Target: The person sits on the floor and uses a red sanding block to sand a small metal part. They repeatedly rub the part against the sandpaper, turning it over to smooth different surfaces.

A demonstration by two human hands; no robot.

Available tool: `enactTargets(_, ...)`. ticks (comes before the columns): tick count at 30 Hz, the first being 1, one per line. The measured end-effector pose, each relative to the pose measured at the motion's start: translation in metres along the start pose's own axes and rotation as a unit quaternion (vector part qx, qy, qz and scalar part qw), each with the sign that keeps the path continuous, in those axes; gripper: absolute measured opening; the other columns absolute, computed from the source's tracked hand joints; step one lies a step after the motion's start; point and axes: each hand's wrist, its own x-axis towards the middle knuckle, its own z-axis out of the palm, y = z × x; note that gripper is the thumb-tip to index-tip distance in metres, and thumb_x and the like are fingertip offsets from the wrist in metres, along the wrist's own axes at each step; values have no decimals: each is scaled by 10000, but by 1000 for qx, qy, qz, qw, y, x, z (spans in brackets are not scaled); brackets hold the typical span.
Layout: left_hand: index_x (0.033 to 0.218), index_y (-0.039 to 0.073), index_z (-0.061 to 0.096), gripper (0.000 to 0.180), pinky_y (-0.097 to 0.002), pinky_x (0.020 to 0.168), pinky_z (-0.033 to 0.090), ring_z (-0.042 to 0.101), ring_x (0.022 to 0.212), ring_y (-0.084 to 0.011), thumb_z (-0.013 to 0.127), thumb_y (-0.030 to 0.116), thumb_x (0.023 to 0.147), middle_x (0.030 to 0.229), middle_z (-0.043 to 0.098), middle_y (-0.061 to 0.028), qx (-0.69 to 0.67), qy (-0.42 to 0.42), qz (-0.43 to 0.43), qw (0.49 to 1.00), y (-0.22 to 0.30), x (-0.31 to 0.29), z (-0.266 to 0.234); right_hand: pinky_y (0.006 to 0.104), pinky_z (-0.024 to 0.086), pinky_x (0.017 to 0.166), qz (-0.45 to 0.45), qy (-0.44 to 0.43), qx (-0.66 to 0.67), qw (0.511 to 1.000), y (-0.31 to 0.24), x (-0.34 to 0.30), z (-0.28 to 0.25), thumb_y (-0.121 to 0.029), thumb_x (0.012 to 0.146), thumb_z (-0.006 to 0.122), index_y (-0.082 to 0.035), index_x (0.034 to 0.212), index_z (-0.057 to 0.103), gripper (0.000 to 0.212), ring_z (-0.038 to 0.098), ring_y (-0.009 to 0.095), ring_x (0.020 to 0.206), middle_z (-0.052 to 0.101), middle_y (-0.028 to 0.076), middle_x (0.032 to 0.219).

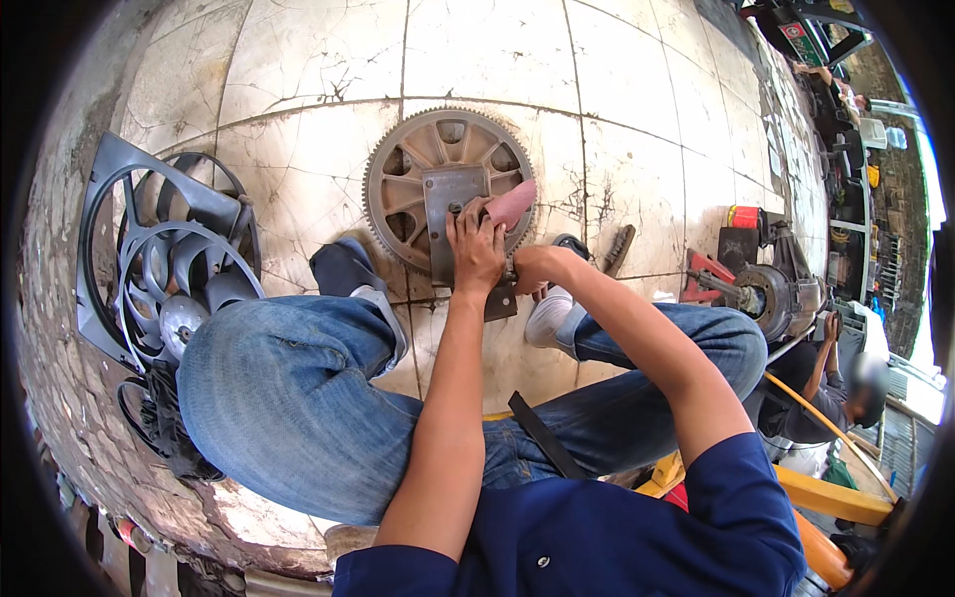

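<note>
A grey metal bracket (454,186) with a bent lower flange lies across a large toothed ring gear wheel (413,139) on the floor between my feet. My left hand (477,251) presses its bent fingers onto the bracket's face. A curled, reddish sheet that looks like sandpaper (513,203) sticks out from beneath its fingers on the right. My right hand (542,269) is closed at the bracket's lower right edge, beside the flange; its fingertips are partly hidden.
On the left lie a fan shroud (99,259) and a fan (164,269). A brush (619,251) rests right of my foot. Further right stand a red jack stand (708,277), a round metal housing (771,298) and a red-yellow can (746,217). Another person (816,393) works at the right.
</note>
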Motion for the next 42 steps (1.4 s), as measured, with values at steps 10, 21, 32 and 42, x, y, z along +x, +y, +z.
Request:
enactTargets(10, 1159, 22, 593, 323, -544, 1109, 215, 396, 1274, -297, 558, 219, 906, 1343, 456, -94, 30, 16, 10, 999, -3, -3, 8, 382, 554, 650, 15, 429, -157, 890, 5, 12, 57, -130, 881, 531, -83, 873, 720, 194, 711, 272, 794, 717, 118, 840)
enactTargets(21, 1077, 10, 609, 263, -544, 1102, 230, 399, 1263, -311, 580, 199, 896, 1331, 449, -99, 15, 4, 8, 1000, 4, 0, 8, 399, 505, 935, 0, -136, 14, 991, 21, 18, -11, -530, 846, 641, -150, 1218, 628, 532, 621, 172, 1112, 643, 67, 1222)
enactTargets(32, 1116, -3, 598, 296, -532, 1130, 225, 402, 1281, -304, 562, 205, 908, 1346, 459, -99, 17, -15, -15, 1000, 1, 0, 8, 447, 536, 772, -9, 179, -135, 974, 4, 3, 23, -264, 870, 600, -71, 1023, 702, 267, 704, 230, 917, 723, 112, 948)
enactTargets(42, 1114, -15, 592, 312, -545, 1127, 217, 379, 1306, -308, 535, 230, 929, 1373, 435, -105, 4, -12, -32, 999, 2, -1, 13, 417, 551, 766, -87, 185, -106, 973, 35, 9, 14, -405, 744, 760, -83, 1048, 677, 451, 693, 297, 897, 722, 99, 918)
